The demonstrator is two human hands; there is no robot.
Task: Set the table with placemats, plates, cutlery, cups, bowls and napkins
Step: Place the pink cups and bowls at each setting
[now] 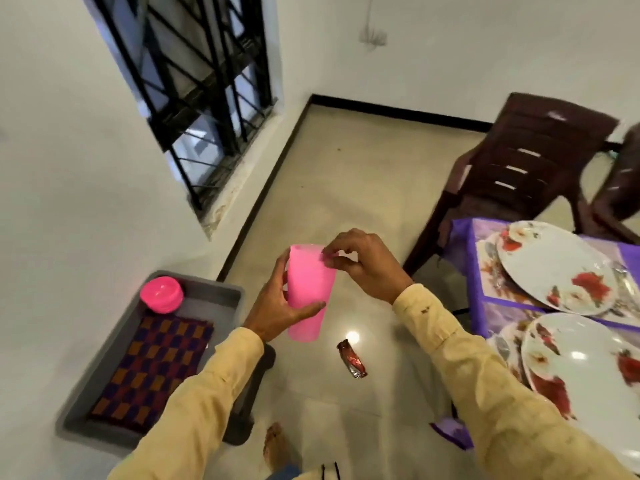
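Both sleeves (194, 410) are running off the bottom edge, and the near plate (581, 368) is being cut by the right one. The left hand (277, 308) is curling thumb and fingers round a pink cup (308, 292), holding it above the floor between tray (214, 289) and table. The right hand (367, 268) is pinching its upper end. One cup or several nested: unclear. Bowls (162, 294) are sitting blurred in the tray's far corner.

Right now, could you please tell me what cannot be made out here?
Head view:
- Pink cup: single or nested, unclear; left hand and right hand cover it.
- Cutlery by upper plate: blurred, kind unclear.
- Lower plate: cut by the frame edge.
- Pink bowls: count blurred.
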